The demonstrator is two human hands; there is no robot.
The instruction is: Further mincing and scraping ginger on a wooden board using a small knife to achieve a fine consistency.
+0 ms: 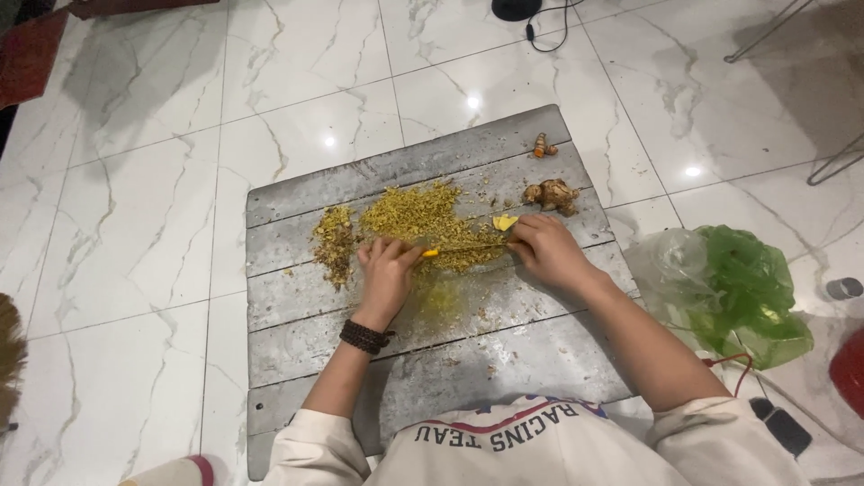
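On the grey board point(360, 378), the left hand point(387, 274) closes on a knife point(454, 249) with orange handle. The right hand point(544, 250) pinches a yellow slice point(505, 221) beside the chopped yellow pile point(423, 216).

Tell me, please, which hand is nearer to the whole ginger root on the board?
Right. The right hand lies just below the ginger root; the left hand is farther off, across the chopped pile.

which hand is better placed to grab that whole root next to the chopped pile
Right. The right hand lies just below the whole root, nearly touching it; the left hand sits farther off, across the chopped pile.
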